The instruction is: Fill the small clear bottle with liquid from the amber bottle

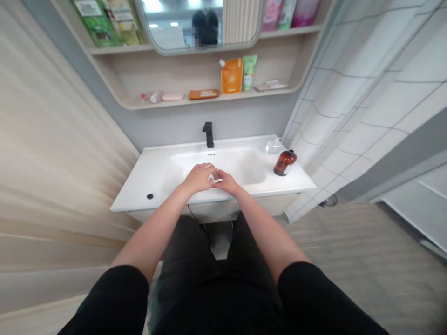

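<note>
My left hand [200,177] and my right hand [226,182] meet over the front of the white sink [251,168]. Between their fingers shows a small white and clear thing [215,178], too small and blurred to name. Both hands are closed around it, the left with its back turned up and its fingers curved over, the right with its fingers curled in from the side. Behind the hands rises a black faucet [208,135]. On the counter to the right, an amber bottle [284,163] stands with a clear pump bottle [274,146] behind it.
A black round stopper [150,196] lies on the counter's left part. Above hangs a shelf [132,100] with an orange pouch [232,76], a green tube [249,72] and several small items, under a mirror [174,28]. A pale curtain [63,139] borders the left; white tiles [335,121] the right.
</note>
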### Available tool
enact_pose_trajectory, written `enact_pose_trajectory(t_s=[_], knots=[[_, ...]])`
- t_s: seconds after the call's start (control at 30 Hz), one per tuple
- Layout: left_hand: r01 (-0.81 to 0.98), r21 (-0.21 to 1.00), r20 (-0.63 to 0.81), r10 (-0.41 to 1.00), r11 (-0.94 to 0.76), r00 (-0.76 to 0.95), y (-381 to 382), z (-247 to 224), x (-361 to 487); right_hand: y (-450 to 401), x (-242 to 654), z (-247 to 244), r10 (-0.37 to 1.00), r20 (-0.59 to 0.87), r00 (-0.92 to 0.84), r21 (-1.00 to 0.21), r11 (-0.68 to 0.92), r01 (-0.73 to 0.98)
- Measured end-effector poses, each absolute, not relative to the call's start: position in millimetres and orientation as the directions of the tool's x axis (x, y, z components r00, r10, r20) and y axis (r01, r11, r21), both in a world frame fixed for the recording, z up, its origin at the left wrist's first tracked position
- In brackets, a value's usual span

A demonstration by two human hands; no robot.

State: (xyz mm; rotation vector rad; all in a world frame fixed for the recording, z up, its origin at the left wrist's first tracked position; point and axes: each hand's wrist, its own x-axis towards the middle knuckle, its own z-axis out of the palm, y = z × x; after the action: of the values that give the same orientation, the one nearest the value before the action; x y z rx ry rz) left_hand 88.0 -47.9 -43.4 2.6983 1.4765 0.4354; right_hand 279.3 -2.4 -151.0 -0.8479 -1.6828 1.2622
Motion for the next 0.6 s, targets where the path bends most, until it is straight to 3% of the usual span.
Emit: enact_pose_trajectory(t_s=[0.07,0.23,0.4,0.5,0.6], knots=[[0.848,0.177,0.225,0.859,-0.500,0.460,-46.9,-44.3,87.1,-3.0,279.4,-150.7,0.877,0.228,-0.423,-0.966,0.260,0.017],[0.752,0.243,0.220,0.790,-0.613,0.572,-46.3,-44.4,83.4,-3.3,279.2,-151.5,0.878,0.219,-0.427,-0.967,0.254,0.027],[0.844,0.244,0.200,0.877,-0.477,0.438,-48.2,-45.6,79.0,-3.0,279.3,-152.1,0.879,0.226,-0.421,-0.969,0.247,-0.003],[0.767,0.298,0.199,0.823,-0.568,0.532,-47.7,-51.1,74.6,-2.9,280.1,-152.0,0.880,0.226,-0.417,-0.968,0.250,0.004],[0.763,0.305,0.263,0.821,-0.570,0.508,-46.5,-57.6,71.8,-2.4,280.6,-152.7,0.878,0.231,-0.420,-0.967,0.254,0.000]])
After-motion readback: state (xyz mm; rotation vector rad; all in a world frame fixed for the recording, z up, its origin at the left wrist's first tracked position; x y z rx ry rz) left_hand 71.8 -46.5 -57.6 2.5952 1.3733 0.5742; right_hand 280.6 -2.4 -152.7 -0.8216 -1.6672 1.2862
